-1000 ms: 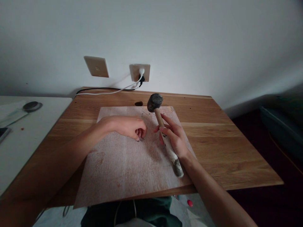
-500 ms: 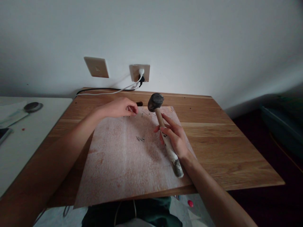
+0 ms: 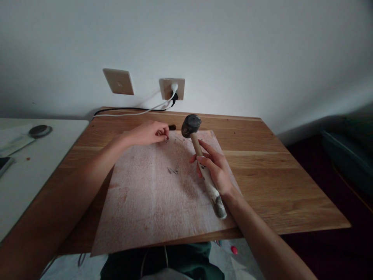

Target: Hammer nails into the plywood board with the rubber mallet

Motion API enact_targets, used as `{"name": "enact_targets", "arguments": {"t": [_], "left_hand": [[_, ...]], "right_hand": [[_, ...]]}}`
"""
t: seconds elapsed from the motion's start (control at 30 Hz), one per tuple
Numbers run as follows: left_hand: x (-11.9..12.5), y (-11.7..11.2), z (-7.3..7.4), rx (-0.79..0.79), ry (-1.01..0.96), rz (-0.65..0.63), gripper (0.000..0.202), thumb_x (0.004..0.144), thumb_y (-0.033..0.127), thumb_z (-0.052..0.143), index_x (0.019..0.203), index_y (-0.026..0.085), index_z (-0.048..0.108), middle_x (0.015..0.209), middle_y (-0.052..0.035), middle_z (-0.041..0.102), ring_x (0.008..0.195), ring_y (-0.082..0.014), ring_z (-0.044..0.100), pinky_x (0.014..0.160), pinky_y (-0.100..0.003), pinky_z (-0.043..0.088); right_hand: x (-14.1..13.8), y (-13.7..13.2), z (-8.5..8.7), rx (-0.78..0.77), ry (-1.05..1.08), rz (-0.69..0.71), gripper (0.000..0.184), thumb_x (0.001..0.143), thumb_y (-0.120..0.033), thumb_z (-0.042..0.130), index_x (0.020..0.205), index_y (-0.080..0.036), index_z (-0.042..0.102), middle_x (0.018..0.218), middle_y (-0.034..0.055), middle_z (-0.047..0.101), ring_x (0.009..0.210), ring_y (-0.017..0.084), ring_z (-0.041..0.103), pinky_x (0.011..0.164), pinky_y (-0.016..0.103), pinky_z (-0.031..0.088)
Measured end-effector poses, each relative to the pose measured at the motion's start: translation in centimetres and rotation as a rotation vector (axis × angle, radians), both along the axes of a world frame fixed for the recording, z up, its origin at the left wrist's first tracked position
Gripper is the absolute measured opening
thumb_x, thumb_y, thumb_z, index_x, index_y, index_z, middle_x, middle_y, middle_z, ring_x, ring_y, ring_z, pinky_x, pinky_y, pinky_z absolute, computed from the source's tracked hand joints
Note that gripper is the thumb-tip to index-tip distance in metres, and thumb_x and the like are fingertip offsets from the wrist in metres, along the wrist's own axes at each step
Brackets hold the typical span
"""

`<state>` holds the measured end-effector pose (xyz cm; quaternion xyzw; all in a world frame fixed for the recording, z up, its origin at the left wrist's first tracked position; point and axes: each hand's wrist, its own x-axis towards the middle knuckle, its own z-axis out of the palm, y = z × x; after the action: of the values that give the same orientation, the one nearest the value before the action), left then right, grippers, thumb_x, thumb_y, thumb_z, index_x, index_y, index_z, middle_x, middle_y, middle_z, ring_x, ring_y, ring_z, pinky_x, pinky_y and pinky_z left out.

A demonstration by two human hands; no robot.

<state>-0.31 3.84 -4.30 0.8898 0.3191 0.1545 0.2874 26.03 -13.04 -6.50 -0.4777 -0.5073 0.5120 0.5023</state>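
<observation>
My right hand [image 3: 217, 169] is wrapped round the paint-stained handle of a rubber mallet [image 3: 191, 125], its black head tilted up and away over the board. At the back of the reddish-white wooden board [image 3: 145, 202], my left hand [image 3: 154, 133] has its fingers curled and the thumb and fingertips pinched together. A tiny glint shows at those fingertips, too small to make out. Several loose nails [image 3: 174, 170] lie mid-board, and more thin nails [image 3: 179, 139] are by the back edge, between my left hand and the mallet head. A dark object [image 3: 172, 127] is partly hidden behind my left hand.
The board lies on a wooden tabletop [image 3: 279, 186] against the wall. Behind it, white and black plugs sit in a wall socket [image 3: 174, 88], their cables [image 3: 128, 114] running left. A white table [image 3: 35, 163] on the left bears a dark round object [image 3: 40, 131].
Little differs. My left hand shifts very slightly at the board's back edge, fingers still curled. The mallet stays in my right hand almost unmoved.
</observation>
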Motion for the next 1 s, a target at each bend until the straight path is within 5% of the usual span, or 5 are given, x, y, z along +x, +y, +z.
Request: {"name": "enact_targets", "arguments": {"t": [0.17, 0.33, 0.57, 1.0], "left_hand": [[-0.4, 0.6, -0.2, 0.076, 0.022, -0.018, 0.020, 0.097, 0.027, 0.065, 0.107, 0.020, 0.080, 0.098, -0.0048, 0.083, 0.086, -0.0187, 0.074, 0.080, -0.029, 0.052], [-0.5, 0.7, -0.1, 0.103, 0.094, -0.090, 0.020, 0.094, 0.019, 0.064, 0.100, 0.020, 0.083, 0.097, -0.0035, 0.082, 0.086, -0.0174, 0.072, 0.081, -0.028, 0.050], [-0.1, -0.3, 0.2, 0.013, 0.112, -0.016, 0.012, 0.084, 0.010, 0.068, 0.092, 0.018, 0.074, 0.080, 0.0010, 0.073, 0.074, -0.0152, 0.065, 0.072, -0.028, 0.046], [0.4, -0.1, -0.1, 0.136, 0.140, -0.077, 0.022, 0.085, 0.005, 0.063, 0.087, 0.020, 0.078, 0.086, -0.0009, 0.077, 0.077, -0.0164, 0.069, 0.076, -0.028, 0.045]], "right_hand": [[-0.1, 0.0, 0.0, 0.003, -0.001, 0.009, 0.072, 0.090, -0.039, 0.072, 0.158, -0.021, 0.060, 0.088, 0.0031, 0.081, 0.048, 0.015, 0.057, 0.047, 0.032, 0.047], [-0.2, 0.0, 0.2, -0.003, 0.015, 0.001, 0.073, 0.088, -0.039, 0.073, 0.157, -0.020, 0.060, 0.086, 0.0027, 0.080, 0.047, 0.015, 0.056, 0.046, 0.032, 0.045], [-0.2, 0.0, 0.3, -0.010, 0.005, 0.006, 0.074, 0.088, -0.039, 0.072, 0.158, -0.020, 0.059, 0.087, 0.0029, 0.080, 0.047, 0.015, 0.056, 0.046, 0.032, 0.045], [-0.4, -0.1, 0.4, -0.017, 0.008, -0.008, 0.076, 0.087, -0.041, 0.073, 0.157, -0.018, 0.058, 0.086, 0.0024, 0.080, 0.047, 0.015, 0.056, 0.046, 0.032, 0.046]]}}
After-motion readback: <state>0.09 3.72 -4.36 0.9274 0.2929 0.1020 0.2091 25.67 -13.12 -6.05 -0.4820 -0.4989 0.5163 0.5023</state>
